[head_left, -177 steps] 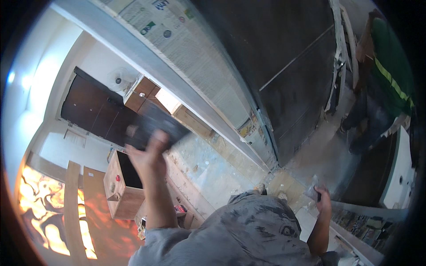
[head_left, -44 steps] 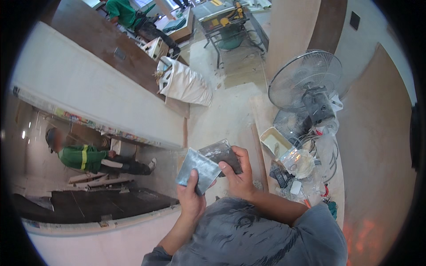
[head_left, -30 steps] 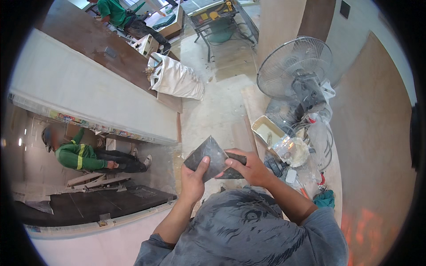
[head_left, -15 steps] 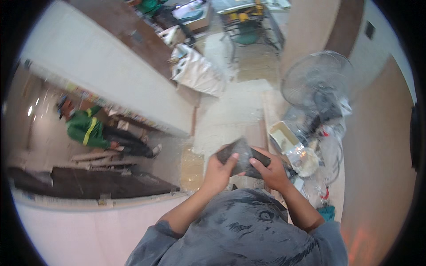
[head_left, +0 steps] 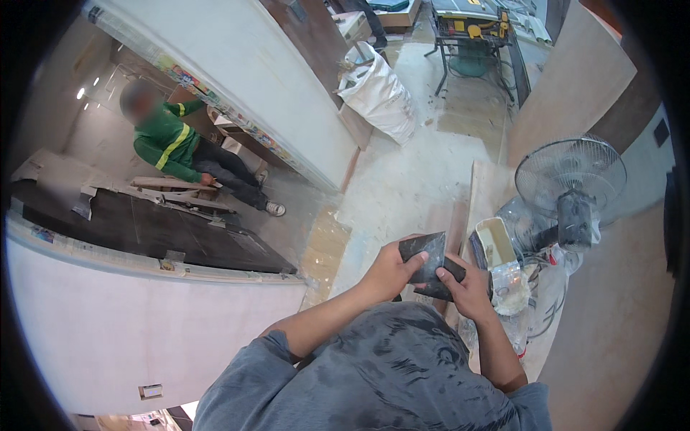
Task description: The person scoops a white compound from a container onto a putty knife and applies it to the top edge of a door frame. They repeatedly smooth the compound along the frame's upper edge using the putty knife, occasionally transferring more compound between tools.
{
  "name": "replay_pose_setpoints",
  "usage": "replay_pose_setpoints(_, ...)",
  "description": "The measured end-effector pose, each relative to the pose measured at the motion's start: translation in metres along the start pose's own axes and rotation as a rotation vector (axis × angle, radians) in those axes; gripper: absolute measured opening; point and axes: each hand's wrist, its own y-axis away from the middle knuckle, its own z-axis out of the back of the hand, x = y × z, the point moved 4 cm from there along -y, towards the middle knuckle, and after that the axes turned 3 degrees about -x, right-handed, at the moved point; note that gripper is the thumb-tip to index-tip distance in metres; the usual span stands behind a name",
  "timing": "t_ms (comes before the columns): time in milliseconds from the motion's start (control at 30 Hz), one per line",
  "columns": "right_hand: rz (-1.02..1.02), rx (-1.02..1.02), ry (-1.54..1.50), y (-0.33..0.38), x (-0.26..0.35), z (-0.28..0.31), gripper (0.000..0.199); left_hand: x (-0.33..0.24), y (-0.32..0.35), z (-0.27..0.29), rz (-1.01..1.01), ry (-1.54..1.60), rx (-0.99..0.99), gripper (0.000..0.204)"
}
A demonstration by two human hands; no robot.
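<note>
Both hands are in front of my dusty grey shirt, gripping dark grey sandpaper point(head_left: 422, 248). My left hand point(head_left: 392, 271) is closed on a flat, squarish part, its thumb pressed on the face. Lower and just to the right, my right hand point(head_left: 471, 291) pinches a darker, narrower part point(head_left: 454, 270) between thumb and fingers. Whether these are two pieces or one folded sheet, I cannot tell. Most of the fingers are hidden behind the sandpaper.
A standing fan point(head_left: 571, 179), an open cream container point(head_left: 496, 243) and plastic bags crowd the ledge at right. Ahead are a white sack point(head_left: 381, 97) and a table saw point(head_left: 471, 36). Left, beyond a dark-topped half wall point(head_left: 144, 230), stands a person in green point(head_left: 169, 147).
The view has swung, so the surroundings sit lower and further right. My hands have shifted right, and the sandpaper, pointed upward before, now shows a flat squarish face at the left hand.
</note>
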Motion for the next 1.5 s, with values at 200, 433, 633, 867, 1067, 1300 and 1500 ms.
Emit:
replay_pose_setpoints(200, 0.100, -0.100, -0.018, 0.001, -0.008, -0.007, 0.039, 0.030, -0.025, 0.039, -0.070, -0.313, -0.309, 0.039)
replay_pose_setpoints(433, 0.260, -0.541, -0.076, 0.000, -0.006, 0.006, 0.046, 0.029, -0.014, 0.056, 0.170, 0.316, -0.198, 0.034)
replay_pose_setpoints(633, 0.660, -0.563, 0.057, 0.022, 0.018, -0.011, 0.047, 0.010, 0.021, 0.009, 0.439, 0.760, -0.081, 0.033)
replay_pose_setpoints(867, 1.064, -0.158, 0.178, 0.024, 0.055, -0.039, 0.053, -0.019, 0.039, 0.011, 0.417, 0.929, -0.122, 0.031)
replay_pose_setpoints(1067, 0.842, -0.143, 0.489, -0.001, 0.044, -0.031, 0.052, -0.030, 0.063, 0.020, 0.248, 0.751, 0.025, 0.052)
replay_pose_setpoints(1300, 0.371, -0.211, 0.079, -0.004, 0.018, -0.030, 0.047, -0.014, 0.083, 0.047, 0.119, 0.851, -0.058, 0.045)
replay_pose_setpoints(1500, 0.130, -0.059, -0.785, 0.005, 0.052, -0.066, 0.053, 0.002, 0.127, 0.061, 0.263, 0.975, -0.124, 0.034)
